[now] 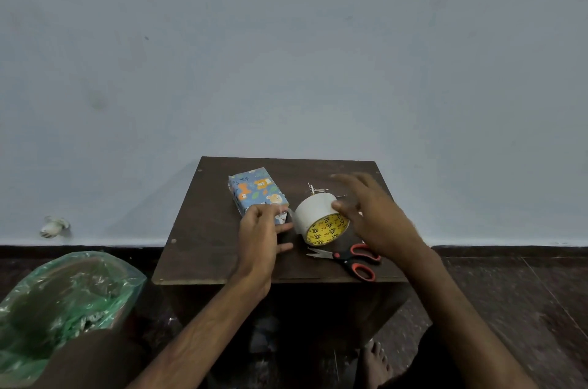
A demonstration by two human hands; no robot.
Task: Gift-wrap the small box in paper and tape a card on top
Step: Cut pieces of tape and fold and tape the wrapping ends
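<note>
The small box [254, 190], wrapped in blue paper with cartoon animals, lies on the dark wooden table [203, 229] at its back left. My left hand [259, 229] pinches the free end of a clear tape strip at the box's near corner. The strip runs right to a white tape roll [313, 213] with a yellow printed core, tilted on its edge. My right hand [375, 217] holds the roll from the right, thumb on its side and blurred fingers arched over it. No card is visible.
Scissors [346, 258] with red and black handles lie near the table's front right edge. Small paper scraps [318, 189] sit behind the roll. A green plastic bag [63, 299] stands on the floor to the left. My bare foot [375, 363] is under the table.
</note>
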